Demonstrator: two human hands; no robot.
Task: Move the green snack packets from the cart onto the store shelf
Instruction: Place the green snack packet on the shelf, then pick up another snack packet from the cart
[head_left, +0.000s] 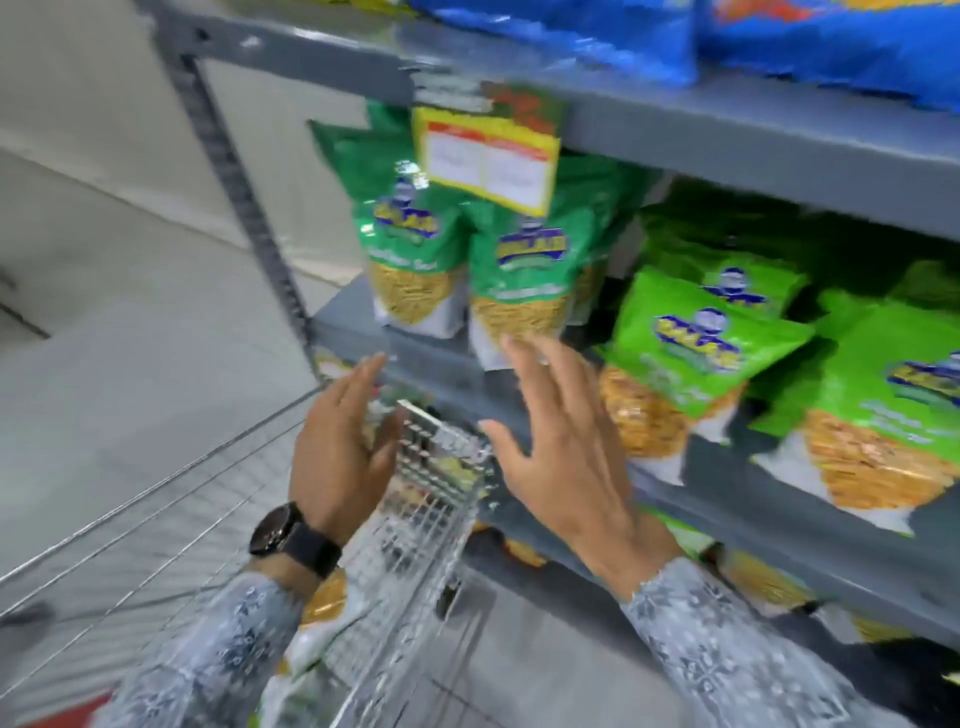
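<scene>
Dark green snack packets (524, 270) stand upright at the left end of the grey store shelf (431, 358). Lighter green packets (691, 364) lean further right on the same shelf. My right hand (561, 441) is empty, fingers spread, just below the front dark green packet with the fingertips near its bottom edge. My left hand (343, 447), wearing a black watch, is open and empty over the wire cart (436, 478). More packets (322, 618) lie in the cart under my left forearm, partly hidden by the sleeve.
A yellow price tag (488, 161) hangs from the upper shelf edge (727, 140) in front of the dark green packets. Blue bags (779, 47) fill the top shelf. A perforated grey upright (244, 202) marks the shelf's left end. Pale floor lies at left.
</scene>
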